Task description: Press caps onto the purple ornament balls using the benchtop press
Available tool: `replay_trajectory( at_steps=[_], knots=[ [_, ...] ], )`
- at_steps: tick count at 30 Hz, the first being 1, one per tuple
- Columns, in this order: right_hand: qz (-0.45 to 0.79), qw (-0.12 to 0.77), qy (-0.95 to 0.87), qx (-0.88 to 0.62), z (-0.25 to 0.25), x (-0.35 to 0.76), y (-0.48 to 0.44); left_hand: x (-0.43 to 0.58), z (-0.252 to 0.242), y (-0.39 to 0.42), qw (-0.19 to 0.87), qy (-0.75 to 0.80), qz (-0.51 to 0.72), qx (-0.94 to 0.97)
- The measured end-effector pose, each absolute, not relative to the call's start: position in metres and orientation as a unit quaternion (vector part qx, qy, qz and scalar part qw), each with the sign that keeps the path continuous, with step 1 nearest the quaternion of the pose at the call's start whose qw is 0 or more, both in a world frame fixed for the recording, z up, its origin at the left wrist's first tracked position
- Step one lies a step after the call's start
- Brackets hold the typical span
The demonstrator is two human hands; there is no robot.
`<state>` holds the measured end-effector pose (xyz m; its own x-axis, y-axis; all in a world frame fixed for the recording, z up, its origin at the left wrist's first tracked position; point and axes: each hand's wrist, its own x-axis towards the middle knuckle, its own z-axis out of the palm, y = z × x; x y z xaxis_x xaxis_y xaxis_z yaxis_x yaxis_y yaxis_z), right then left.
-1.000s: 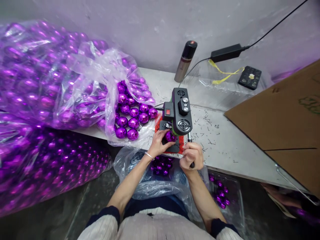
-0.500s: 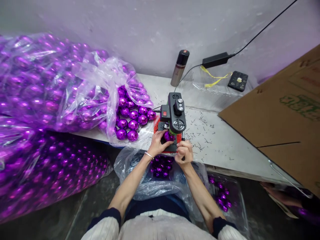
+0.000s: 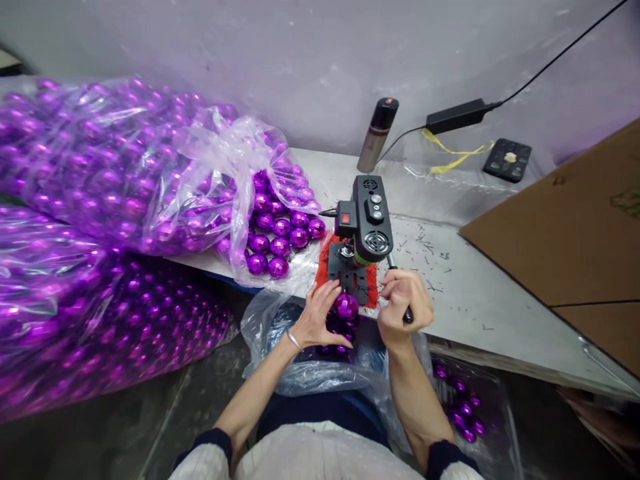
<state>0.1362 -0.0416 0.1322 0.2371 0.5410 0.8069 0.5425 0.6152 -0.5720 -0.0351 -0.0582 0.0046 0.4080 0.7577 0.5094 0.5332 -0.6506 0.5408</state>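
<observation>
A small black press machine stands on a red mat at the table's front edge. My left hand is open beside a shiny purple mirror-faceted ball, its thumb and fingers spread. The ball is at the front edge of the machine's black base plate; whether the fingertips touch it I cannot tell. My right hand is wrapped round the lever handle at the machine's right side. Below, more purple balls lie in a clear plastic bag at my lap.
Large clear bags of purple balls fill the left; several loose balls spill from one. Behind the machine stand a spray can, a power adapter and a dark patterned box. A cardboard box leans in at right.
My left hand has opened and come nearer me; the purple ball has moved from under the machine's head to the base's front edge. The lever has swung outward with my right hand.
</observation>
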Motion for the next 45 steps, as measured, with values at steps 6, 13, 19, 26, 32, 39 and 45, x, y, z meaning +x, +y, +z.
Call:
replay_trajectory(
  at_steps=[6,13,19,26,32,39,45],
  knots=[
    [-0.011,0.630,-0.633,-0.449,0.121,0.139,-0.043,-0.087,0.032,-0.033,-0.013,0.670,0.382,0.636],
    [-0.008,0.633,-0.638,-0.439,0.121,0.137,-0.043,-0.100,0.048,-0.009,0.054,0.721,0.248,0.645],
    [-0.005,0.635,-0.641,-0.430,0.128,0.138,-0.043,-0.086,0.054,-0.005,0.266,0.629,0.469,0.559],
    [0.036,0.630,-0.629,-0.454,0.163,0.138,-0.039,-0.043,0.054,-0.006,0.629,0.458,0.538,0.323],
    [0.048,0.638,-0.628,-0.442,0.166,0.137,-0.038,-0.023,0.048,-0.001,0.629,0.440,0.592,0.244],
    [0.038,0.623,-0.650,-0.433,0.162,0.141,-0.041,-0.009,0.030,-0.001,0.518,0.493,0.568,0.408],
    [0.033,0.611,-0.660,-0.436,0.159,0.142,-0.043,-0.001,0.022,-0.004,0.389,0.515,0.513,0.566]
  ],
)
